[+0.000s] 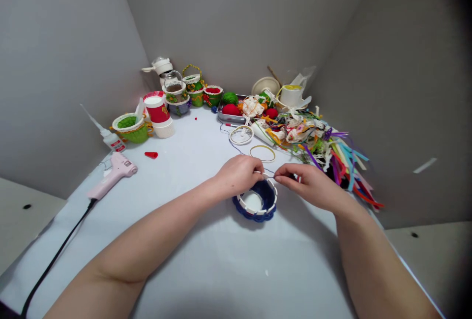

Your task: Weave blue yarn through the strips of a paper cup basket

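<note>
A small round basket (257, 217) stands on the table in front of me, woven round with dark blue yarn between white upright strips; its bottom is white. At its far left rim my left hand (240, 175) is closed, thumb and fingers pinching the edge. Just off the right side of the rim, the fingertips of my right hand (311, 181) are pressed together on a strand of dark blue yarn (270, 177). That strand runs across the rim between the two hands. A thin dark thread also trails back over the table. What lies inside my right fingers is partly hidden.
Beyond my hands lie a yellow hoop (262, 153) and a white ring (241, 135). A tray (232, 118) of yarn balls stands behind, ribbons (295, 134) heaped rightward. Leftward are a pink glue gun (112, 174), glue bottle (112, 140), red cap (151, 155) and green basket (135, 134).
</note>
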{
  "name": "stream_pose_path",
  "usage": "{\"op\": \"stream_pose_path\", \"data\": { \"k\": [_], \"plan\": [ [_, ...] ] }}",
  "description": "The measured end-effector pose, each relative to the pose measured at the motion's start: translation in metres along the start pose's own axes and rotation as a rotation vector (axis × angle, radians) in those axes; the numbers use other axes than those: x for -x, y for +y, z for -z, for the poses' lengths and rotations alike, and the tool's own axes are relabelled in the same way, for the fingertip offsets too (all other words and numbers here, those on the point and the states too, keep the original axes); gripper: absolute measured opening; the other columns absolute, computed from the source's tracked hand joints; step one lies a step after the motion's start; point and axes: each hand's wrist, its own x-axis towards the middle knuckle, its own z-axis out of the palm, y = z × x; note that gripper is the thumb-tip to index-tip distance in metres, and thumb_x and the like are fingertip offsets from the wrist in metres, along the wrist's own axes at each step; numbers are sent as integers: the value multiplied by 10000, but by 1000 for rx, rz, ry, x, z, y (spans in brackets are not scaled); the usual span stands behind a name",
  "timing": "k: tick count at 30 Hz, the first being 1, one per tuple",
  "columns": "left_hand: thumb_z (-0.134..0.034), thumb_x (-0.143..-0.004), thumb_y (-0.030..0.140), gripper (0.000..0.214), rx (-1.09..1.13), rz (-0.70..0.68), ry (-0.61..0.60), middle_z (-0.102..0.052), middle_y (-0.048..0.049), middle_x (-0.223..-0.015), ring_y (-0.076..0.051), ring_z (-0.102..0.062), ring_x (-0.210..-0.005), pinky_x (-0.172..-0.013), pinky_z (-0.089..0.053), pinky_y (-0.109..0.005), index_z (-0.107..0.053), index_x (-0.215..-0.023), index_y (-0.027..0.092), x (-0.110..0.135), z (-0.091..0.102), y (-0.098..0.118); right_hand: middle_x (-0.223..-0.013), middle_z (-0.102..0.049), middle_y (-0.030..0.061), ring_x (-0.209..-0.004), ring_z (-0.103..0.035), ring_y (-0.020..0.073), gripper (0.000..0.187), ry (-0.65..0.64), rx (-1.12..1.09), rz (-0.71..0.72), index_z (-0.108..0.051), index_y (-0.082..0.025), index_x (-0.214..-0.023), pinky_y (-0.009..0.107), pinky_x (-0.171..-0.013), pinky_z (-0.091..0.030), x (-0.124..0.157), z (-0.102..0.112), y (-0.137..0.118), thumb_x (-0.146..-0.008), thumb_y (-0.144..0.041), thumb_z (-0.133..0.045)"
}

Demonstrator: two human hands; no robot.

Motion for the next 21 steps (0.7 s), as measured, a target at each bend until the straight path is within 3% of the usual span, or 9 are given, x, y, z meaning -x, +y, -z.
{"op": "stream_pose_path", "data": {
  "k": [6,10,13,17,21],
  "plan": [
    [-519,-810,317,200,-27,9,4,-690,-26,-820,-161,-592,-755,-666,-423,-248,-675,-837,194,0,-1,0,-724,-637,3,-639,-528,122,184,112,45,26,-635,-195,-787,231,-570,-388,8,-2,-18,-868,-307,-514],
    [-504,-803,299,203,-48,1,8,-692,-28,-817,-169,-595,-754,-665,-429,-253,-675,-846,198,-1,-3,-1,-739,-633,23,-676,-544,139,160,234,129,95,-623,-186,-771,248,-615,-393,5,-11,-30,-863,-287,-540],
    [-495,-788,248,198,-54,2,6,-695,-29,-819,-169,-600,-758,-670,-434,-254,-677,-845,199,-1,-4,0,-751,-637,40,-723,-558,165,159,256,221,150,-622,-182,-775,269,-651,-396,1,-17,-36,-871,-276,-538],
    [-484,-769,204,202,-56,-6,5,-696,-31,-810,-169,-601,-761,-666,-431,-253,-677,-828,193,0,-3,1,-740,-638,52,-741,-563,183,160,149,345,253,-643,-182,-807,289,-677,-397,-1,-16,-40,-882,-243,-516],
    [-503,-784,249,184,-37,-28,15,-695,-27,-808,-167,-600,-753,-655,-423,-253,-674,-824,194,0,-3,0,-753,-624,56,-740,-555,174,188,2,333,321,-655,-187,-828,282,-667,-400,5,-4,-36,-893,-230,-484]
  ]
}}
